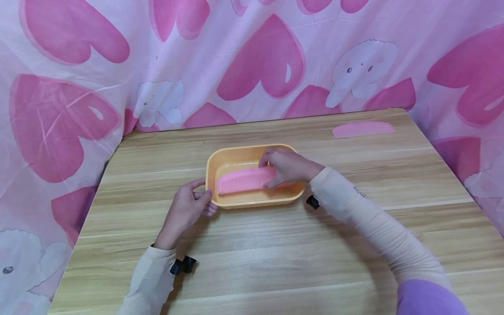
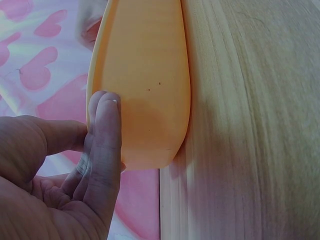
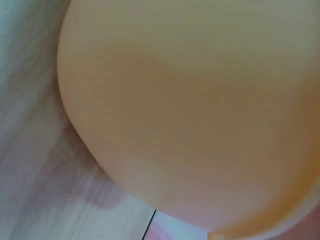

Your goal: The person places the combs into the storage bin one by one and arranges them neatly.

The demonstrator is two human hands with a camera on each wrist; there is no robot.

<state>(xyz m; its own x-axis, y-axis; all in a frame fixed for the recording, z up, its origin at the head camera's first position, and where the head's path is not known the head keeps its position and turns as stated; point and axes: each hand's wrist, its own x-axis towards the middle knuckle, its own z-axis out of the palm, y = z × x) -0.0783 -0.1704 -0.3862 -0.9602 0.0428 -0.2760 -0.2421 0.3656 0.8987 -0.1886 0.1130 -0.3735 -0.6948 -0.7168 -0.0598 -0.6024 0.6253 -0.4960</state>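
A yellow-orange plastic tub [image 1: 256,204] with rounded corners stands on the table. Inside it lies a pink comb [image 1: 241,180], teeth toward the near side. My right hand [image 1: 289,166] reaches over the tub's right end and pinches the comb between thumb and fingers, covering its right part. At the left end, my left hand [image 1: 185,212] holds the tub's rim, thumb on top and fingers against the outer wall. In the left wrist view those fingers [image 2: 106,135] lie along the tub's side. The right wrist view shows the tub's outer wall [image 3: 190,115] close up, with the right hand hidden.
Another pink comb-shaped piece [image 1: 362,129] lies at the back right of the wooden table [image 1: 252,262]. A pink curtain [image 1: 260,57] printed with hearts hangs behind the table and along both sides. Black wrist cameras sit near both cuffs.
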